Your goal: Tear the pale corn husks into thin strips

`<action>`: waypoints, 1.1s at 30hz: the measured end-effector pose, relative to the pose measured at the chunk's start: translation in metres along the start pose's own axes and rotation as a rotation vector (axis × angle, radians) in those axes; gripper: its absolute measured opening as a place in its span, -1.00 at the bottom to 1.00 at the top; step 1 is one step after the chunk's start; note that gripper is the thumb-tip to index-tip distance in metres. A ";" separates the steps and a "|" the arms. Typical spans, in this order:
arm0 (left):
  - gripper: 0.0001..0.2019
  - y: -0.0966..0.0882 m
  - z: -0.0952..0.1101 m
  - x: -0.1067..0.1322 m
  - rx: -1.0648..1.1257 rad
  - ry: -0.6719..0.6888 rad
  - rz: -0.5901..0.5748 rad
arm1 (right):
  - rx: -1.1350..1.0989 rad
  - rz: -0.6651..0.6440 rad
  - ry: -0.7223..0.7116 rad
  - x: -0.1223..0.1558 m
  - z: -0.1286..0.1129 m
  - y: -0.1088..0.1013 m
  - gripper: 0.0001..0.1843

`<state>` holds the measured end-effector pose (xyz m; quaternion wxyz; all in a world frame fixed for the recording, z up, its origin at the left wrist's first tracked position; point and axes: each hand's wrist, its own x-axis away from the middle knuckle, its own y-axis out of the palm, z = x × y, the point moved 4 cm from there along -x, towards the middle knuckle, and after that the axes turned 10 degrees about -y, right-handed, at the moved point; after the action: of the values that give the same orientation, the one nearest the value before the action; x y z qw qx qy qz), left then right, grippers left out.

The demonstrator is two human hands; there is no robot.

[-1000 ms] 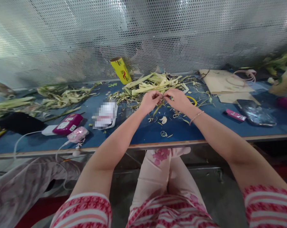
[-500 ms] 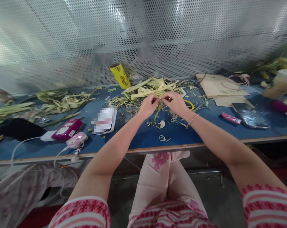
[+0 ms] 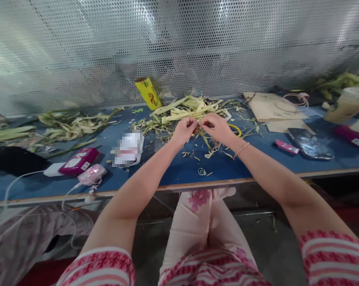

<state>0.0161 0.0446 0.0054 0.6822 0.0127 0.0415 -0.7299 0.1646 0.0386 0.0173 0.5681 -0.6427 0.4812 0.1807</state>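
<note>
My left hand (image 3: 185, 130) and my right hand (image 3: 217, 128) are close together over the table, fingertips pinched and nearly meeting. Between them is a thin, pale green plant strip (image 3: 198, 124), mostly covered by the fingers. Just behind the hands lies a heap of long pale green leaf or husk strips (image 3: 187, 110), with finer shreds around it. A yellow ring (image 3: 236, 129) is partly visible beside my right hand. Small plant scraps (image 3: 202, 171) are scattered on the blue tabletop (image 3: 179, 174) nearer to me.
A yellow tube (image 3: 148, 93) leans at the perforated metal panel (image 3: 179, 47). Phones (image 3: 311, 145), a pink box (image 3: 286, 147), brown paper (image 3: 271, 107) and a drink cup (image 3: 347, 105) are to the right. Leftward are a white device (image 3: 128, 149), a magenta device (image 3: 79, 161) and more plant strips (image 3: 75, 125).
A pale scrap in front of the hands has shifted right, closer to my right wrist. Both hands stay pinched together in nearly the same place. The view has turned slightly.
</note>
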 end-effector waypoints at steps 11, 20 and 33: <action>-0.81 0.005 -0.004 0.005 0.317 -0.213 -0.086 | 0.123 -0.067 -0.125 0.003 0.011 0.007 -0.86; -0.79 0.005 -0.008 -0.001 0.187 -0.096 -0.178 | 0.029 -0.045 0.036 0.001 0.012 0.007 -0.89; -0.88 0.004 -0.001 0.001 -0.056 0.120 -0.089 | 0.080 -0.035 -0.023 0.001 0.009 0.001 -0.83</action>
<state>0.0196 0.0432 0.0042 0.6456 0.0355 0.1031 -0.7559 0.1669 0.0466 0.0134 0.6020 -0.6257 0.4699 0.1589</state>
